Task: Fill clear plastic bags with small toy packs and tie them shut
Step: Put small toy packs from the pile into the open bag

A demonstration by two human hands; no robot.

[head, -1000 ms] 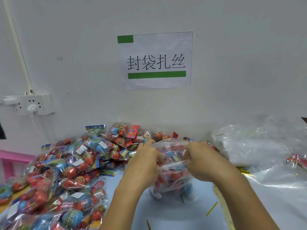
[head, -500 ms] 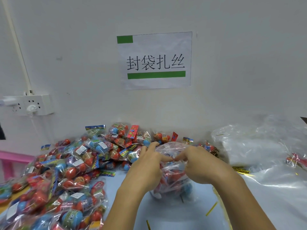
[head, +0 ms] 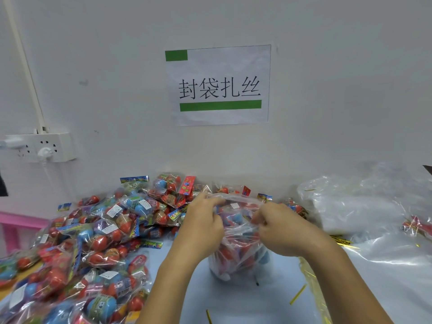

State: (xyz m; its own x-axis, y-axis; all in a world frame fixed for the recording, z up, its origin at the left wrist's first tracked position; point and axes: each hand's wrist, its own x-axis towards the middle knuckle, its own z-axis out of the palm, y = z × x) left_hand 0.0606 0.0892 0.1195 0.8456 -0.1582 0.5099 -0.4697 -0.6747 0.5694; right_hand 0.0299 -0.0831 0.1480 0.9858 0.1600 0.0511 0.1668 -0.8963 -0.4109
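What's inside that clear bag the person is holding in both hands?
Through the clear bag show red and blue egg-shaped toy packs. The left hand and right hand gripping its top hide part of the contents, so no count is possible.

Both forearms are bare, no sleeves showing, and the hands [head: 243, 230] wear no gloves, rings or watch.

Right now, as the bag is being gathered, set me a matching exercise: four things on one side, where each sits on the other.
Things:
1. clear bag
2. pile of toy packs
3. power strip
4. paper sign

Places:
A. on the wall, centre, above the table
B. between the left hand and right hand, its mouth gripped by both
C. low on the wall, far left
D. on the table, left of the hands

Pairs: 1-B, 2-D, 3-C, 4-A
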